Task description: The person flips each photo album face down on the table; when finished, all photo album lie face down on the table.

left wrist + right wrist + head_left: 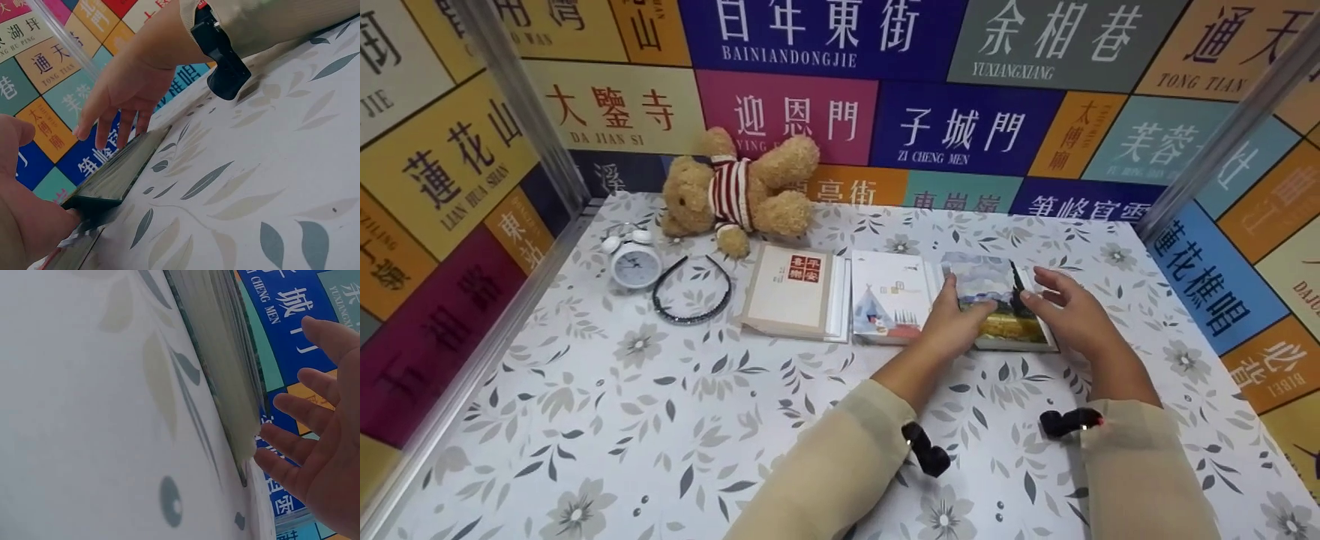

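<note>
Gently does it: landscape-covered book (1006,328) between two hands

The landscape-covered book lies on the tabletop (660,420), at the right end of a row with the tent-covered book (892,289) and the beige book (787,296). The left hand (952,324) is at its left edge, thumb over the cover; whether it pinches or merely presses, I cannot tell. The right hand (1076,315) holds nothing, its fingers loosely extended by the opposite side. The step looks like straightening the row; if so, light, even pressure from both sides should work best, with the near edge as the guide. Only the head view shows the cover picture; the right wrist view brings the layered pages (216,365) up close, fingertips near their corner.
</note>
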Demonstrator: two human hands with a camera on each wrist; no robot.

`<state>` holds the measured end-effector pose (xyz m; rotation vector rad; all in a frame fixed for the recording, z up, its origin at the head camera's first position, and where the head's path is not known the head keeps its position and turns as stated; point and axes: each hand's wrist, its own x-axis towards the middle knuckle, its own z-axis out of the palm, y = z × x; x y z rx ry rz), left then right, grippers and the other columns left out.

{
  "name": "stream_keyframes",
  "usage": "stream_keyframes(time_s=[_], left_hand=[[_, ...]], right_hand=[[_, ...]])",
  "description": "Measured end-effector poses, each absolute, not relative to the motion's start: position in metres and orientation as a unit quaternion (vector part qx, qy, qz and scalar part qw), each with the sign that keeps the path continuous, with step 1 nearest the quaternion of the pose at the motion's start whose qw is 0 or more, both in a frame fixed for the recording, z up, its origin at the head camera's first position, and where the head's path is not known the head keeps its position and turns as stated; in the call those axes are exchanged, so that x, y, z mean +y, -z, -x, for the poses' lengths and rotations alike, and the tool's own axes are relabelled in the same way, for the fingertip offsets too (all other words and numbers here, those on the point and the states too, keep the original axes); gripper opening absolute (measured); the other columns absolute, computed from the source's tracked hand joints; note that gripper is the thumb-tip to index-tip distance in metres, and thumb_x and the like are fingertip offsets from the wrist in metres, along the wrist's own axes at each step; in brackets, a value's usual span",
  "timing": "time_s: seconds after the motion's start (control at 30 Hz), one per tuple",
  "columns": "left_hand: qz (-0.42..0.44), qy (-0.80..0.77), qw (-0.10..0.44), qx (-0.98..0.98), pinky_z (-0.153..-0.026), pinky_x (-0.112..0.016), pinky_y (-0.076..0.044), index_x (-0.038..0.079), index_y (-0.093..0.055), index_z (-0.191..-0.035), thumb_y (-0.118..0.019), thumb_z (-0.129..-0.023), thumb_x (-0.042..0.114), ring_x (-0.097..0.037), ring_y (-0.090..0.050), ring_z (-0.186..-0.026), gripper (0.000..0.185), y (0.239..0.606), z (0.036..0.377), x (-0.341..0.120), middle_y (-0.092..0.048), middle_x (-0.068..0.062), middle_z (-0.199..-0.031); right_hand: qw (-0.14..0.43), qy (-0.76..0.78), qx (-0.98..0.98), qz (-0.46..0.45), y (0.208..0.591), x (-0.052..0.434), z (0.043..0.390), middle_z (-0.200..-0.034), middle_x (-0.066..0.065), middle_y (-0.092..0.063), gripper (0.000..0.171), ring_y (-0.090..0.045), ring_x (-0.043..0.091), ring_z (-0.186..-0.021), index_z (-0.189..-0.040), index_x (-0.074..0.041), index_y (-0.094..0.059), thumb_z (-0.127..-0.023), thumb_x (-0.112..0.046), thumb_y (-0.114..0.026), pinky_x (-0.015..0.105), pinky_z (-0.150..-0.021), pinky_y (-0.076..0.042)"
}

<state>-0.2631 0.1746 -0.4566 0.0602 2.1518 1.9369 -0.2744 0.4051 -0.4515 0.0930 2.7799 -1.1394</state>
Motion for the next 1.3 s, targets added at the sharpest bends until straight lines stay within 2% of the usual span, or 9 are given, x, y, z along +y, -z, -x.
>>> stream_keyframes(time_s=[0.13,0.3,0.43,0.53,0.67,0.9,1.0,1.13,1.3], left_hand=[[-0.011,-0.675,0.136,0.725,-0.124,-0.037,-0.023,0.017,-0.019,-0.159,-0.067,-0.087,0.043,-0.022,-0.029,-0.149,0.090,0.460,0.265,0.176,-0.032,-0.008,-0.162],[0.001,-0.696,0.171,0.697,-0.116,-0.041,-0.036,0.022,-0.022,-0.158,-0.068,-0.086,0.045,-0.023,-0.040,-0.142,0.089,0.466,0.265,0.175,-0.037,-0.005,-0.159],[0.005,-0.746,0.185,0.640,-0.112,-0.040,-0.039,0.021,-0.034,-0.154,-0.069,-0.087,0.033,-0.021,-0.050,-0.131,0.076,0.471,0.263,0.173,-0.048,-0.004,-0.151],[-0.010,-0.791,0.192,0.580,-0.113,-0.036,-0.038,0.014,-0.042,-0.149,-0.066,-0.089,0.019,-0.019,-0.052,-0.126,0.065,0.474,0.264,0.173,-0.055,-0.007,-0.142],[-0.021,-0.813,0.206,0.545,-0.114,-0.035,-0.038,0.009,-0.042,-0.148,-0.064,-0.089,0.013,-0.020,-0.053,-0.127,0.064,0.473,0.267,0.174,-0.056,-0.009,-0.140],[-0.001,-0.811,0.189,0.553,-0.118,-0.035,-0.033,0.020,-0.040,-0.151,-0.068,-0.088,0.019,-0.019,-0.044,-0.138,0.069,0.462,0.269,0.171,-0.048,-0.005,-0.150],[-0.002,-0.818,0.184,0.545,-0.114,-0.035,-0.039,0.025,-0.044,-0.148,-0.069,-0.088,0.019,-0.019,-0.049,-0.133,0.065,0.459,0.268,0.170,-0.049,-0.004,-0.148],[-0.004,-0.824,0.167,0.541,-0.109,-0.032,-0.044,0.030,-0.052,-0.142,-0.071,-0.086,0.017,-0.015,-0.053,-0.126,0.060,0.459,0.269,0.171,-0.050,-0.001,-0.147],[-0.004,-0.828,0.158,0.538,-0.112,-0.034,-0.043,0.028,-0.054,-0.139,-0.070,-0.086,0.016,-0.017,-0.054,-0.128,0.057,0.458,0.268,0.172,-0.055,-0.005,-0.143]], right_hand=[[0.080,0.380,0.921,-0.029,0.456,0.403,0.276,-0.164,0.013,-0.025,0.087,-0.026,0.042,-0.148,-0.158,-0.029,-0.022,-0.088,-0.067,-0.056,0.064,-0.116,-0.025],[0.091,0.363,0.927,-0.025,0.462,0.401,0.277,-0.162,0.019,-0.027,0.089,-0.025,0.043,-0.148,-0.157,-0.026,-0.026,-0.086,-0.071,-0.056,0.063,-0.117,-0.026],[0.106,0.342,0.933,-0.017,0.466,0.400,0.276,-0.162,0.018,-0.027,0.089,-0.026,0.045,-0.148,-0.156,-0.025,-0.029,-0.085,-0.071,-0.057,0.064,-0.117,-0.024],[0.111,0.329,0.938,-0.010,0.467,0.400,0.273,-0.163,0.016,-0.027,0.087,-0.024,0.045,-0.148,-0.155,-0.024,-0.032,-0.085,-0.069,-0.059,0.065,-0.116,-0.023],[0.108,0.325,0.939,-0.004,0.464,0.402,0.271,-0.163,0.014,-0.026,0.086,-0.022,0.044,-0.149,-0.154,-0.023,-0.034,-0.085,-0.068,-0.060,0.066,-0.116,-0.022],[0.124,0.395,0.910,-0.031,0.456,0.395,0.273,-0.164,0.011,-0.025,0.085,-0.020,0.040,-0.151,-0.154,-0.028,-0.035,-0.083,-0.068,-0.063,0.060,-0.120,-0.022],[0.124,0.415,0.901,-0.033,0.454,0.391,0.273,-0.162,0.015,-0.028,0.084,-0.023,0.040,-0.150,-0.153,-0.027,-0.037,-0.083,-0.066,-0.064,0.058,-0.120,-0.024],[0.117,0.406,0.906,-0.027,0.452,0.388,0.273,-0.158,0.020,-0.035,0.083,-0.033,0.041,-0.145,-0.153,-0.026,-0.038,-0.085,-0.067,-0.061,0.057,-0.115,-0.034],[0.090,0.388,0.917,-0.019,0.446,0.383,0.271,-0.155,0.020,-0.039,0.078,-0.035,0.043,-0.143,-0.150,-0.022,-0.043,-0.087,-0.065,-0.060,0.059,-0.112,-0.036]])
